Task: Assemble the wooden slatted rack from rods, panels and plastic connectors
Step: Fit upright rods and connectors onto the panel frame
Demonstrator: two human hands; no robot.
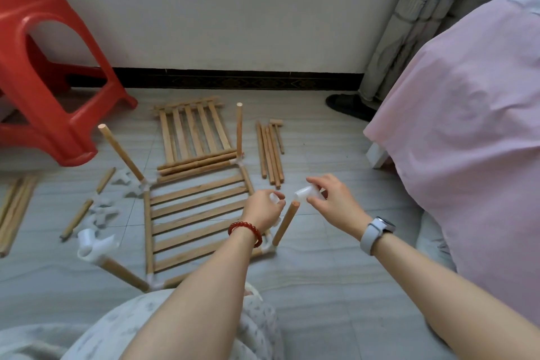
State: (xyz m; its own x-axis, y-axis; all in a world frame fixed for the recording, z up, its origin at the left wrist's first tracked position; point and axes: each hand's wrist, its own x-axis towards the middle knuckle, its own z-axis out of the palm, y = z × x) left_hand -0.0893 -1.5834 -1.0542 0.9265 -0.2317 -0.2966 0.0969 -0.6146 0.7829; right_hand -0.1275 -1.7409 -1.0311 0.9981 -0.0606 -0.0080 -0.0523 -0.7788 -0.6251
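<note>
**Capping the near-right post**

Right hand pinching a white plastic connector just above the tip of the near-right rod; left hand pinching a second small white piece beside it. Likely risk: socket meeting the tip off-line, jamming or levering the post out of its base joint. Rod rising from the slatted panel on the floor, long axis leaning up and right, free end toward the connector.
</note>
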